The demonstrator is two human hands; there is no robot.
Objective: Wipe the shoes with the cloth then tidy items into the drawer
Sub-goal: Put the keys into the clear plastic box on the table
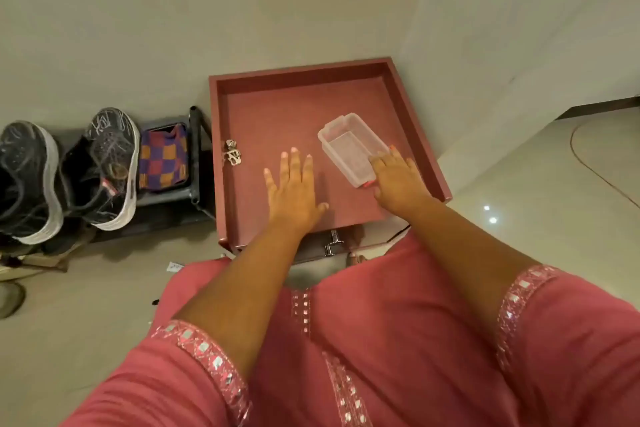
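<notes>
Head view, left to right: 2 dark shoes (69,173) stand on a low rack (194,163) with the checked cloth (162,158) folded beside them, well left of the open drawer (419,135). Keys (233,152) lie inside near its left wall. The left hand (294,191) hovers flat, fingers spread, holding nothing. The right hand (398,180) grips the clear tub (349,146) by its near end; the tub's long axis runs diagonally away to the left. No readable writing.

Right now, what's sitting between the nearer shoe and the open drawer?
In the head view, a folded checkered cloth lies on the dark rack, between the nearer shoe and the drawer. The rack's upright post stands right beside the drawer's wall.
</notes>
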